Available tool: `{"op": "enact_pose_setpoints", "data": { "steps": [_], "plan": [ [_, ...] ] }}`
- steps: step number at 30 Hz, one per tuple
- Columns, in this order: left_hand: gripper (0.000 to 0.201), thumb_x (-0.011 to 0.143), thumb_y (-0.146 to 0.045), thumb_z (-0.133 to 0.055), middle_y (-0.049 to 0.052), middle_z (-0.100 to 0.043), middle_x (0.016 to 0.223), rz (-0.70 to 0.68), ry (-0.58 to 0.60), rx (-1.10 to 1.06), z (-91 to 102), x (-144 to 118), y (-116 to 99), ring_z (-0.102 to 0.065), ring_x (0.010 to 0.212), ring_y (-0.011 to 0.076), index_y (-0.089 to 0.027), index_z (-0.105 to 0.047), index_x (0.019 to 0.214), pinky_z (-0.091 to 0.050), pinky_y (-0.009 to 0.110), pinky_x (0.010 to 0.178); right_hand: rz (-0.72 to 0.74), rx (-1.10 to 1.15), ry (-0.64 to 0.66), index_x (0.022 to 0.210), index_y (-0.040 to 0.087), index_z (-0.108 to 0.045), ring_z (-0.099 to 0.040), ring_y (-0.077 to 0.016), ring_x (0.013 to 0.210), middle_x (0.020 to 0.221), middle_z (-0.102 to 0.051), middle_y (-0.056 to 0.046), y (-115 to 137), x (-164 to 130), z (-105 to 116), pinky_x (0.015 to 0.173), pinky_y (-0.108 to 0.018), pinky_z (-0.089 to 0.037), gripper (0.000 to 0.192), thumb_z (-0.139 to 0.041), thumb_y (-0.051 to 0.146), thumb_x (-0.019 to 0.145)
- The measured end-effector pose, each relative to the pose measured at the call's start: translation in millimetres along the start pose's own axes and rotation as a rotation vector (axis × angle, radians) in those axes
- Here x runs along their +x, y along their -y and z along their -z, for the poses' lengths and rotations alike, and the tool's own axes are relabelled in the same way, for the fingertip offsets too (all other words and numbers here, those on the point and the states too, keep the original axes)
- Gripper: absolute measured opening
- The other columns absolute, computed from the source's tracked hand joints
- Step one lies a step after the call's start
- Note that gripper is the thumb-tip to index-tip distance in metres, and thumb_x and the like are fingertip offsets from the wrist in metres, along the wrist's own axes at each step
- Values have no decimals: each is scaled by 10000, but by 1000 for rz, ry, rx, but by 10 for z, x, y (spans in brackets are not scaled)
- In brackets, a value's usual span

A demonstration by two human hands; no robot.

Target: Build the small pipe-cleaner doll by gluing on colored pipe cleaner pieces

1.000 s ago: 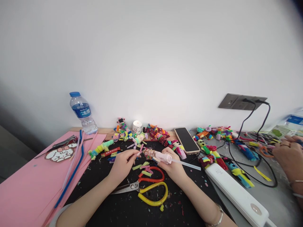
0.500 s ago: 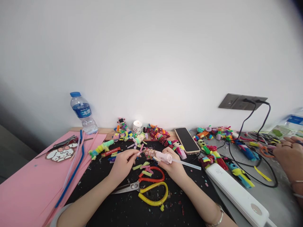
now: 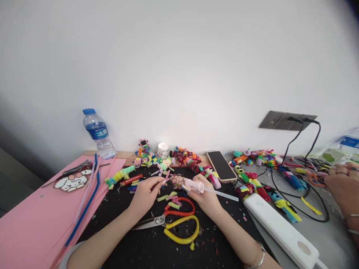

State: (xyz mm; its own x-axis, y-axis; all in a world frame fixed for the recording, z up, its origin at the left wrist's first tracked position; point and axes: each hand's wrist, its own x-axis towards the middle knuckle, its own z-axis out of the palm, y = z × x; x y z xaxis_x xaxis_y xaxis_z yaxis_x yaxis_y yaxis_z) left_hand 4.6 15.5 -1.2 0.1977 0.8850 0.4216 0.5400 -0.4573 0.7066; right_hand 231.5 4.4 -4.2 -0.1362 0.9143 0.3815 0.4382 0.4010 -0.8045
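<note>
The right hand (image 3: 206,197) covers the grip of the pink glue gun (image 3: 194,185), and its nozzle end is lost against the small fuzzy piece (image 3: 176,181) that the left hand (image 3: 146,194) pinches; that piece is too small to make out in detail. Both forearms run off the bottom edge. A co-worker's hand (image 3: 340,186) at the right is cut by the picture's edge and blurred, so what it touches cannot be told. The white power strip (image 3: 280,229) runs out at the lower right, and the pink paper (image 3: 30,224) at the lower left.
</note>
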Motion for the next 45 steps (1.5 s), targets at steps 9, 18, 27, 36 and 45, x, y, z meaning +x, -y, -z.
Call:
{"op": "enact_pose_setpoints", "data": {
  "steps": [9,18,27,36,45],
  "plan": [
    [211,876,-240,-490,0,-687,673,0,-7,3,11,13,-24,-597,527,141,-185,-688,829,-467,234,575,-45,84,-22,684,212,-437,-414,-106,553,683,-421,49,38,4,-7,507,-246,-336,205,-637,190,720],
    [212,872,-227,-487,1,-670,639,-6,-15,3,7,23,-7,-592,522,140,-173,-687,828,-462,232,575,-38,57,-27,680,211,-446,-432,-110,561,686,-429,48,65,15,3,516,-247,-353,202,-642,217,727],
    [208,875,-219,-484,1,-666,644,-3,-10,-13,4,13,6,-591,518,139,-168,-682,839,-453,230,565,-8,-39,-5,638,208,-435,-456,-123,599,704,-446,34,20,16,26,537,-256,-354,218,-633,172,723],
    [208,880,-222,-488,5,-669,663,13,-2,-23,3,17,18,-586,524,133,-155,-683,853,-443,224,572,-49,32,-44,689,213,-433,-433,-119,558,677,-436,46,51,24,20,511,-253,-345,206,-638,210,702],
    [208,886,-231,-490,3,-670,674,25,7,-32,0,7,34,-587,538,135,-162,-684,856,-440,226,582,-71,39,-51,678,211,-445,-435,-120,557,670,-448,44,60,28,23,514,-253,-352,203,-647,222,699]
  ]
}}
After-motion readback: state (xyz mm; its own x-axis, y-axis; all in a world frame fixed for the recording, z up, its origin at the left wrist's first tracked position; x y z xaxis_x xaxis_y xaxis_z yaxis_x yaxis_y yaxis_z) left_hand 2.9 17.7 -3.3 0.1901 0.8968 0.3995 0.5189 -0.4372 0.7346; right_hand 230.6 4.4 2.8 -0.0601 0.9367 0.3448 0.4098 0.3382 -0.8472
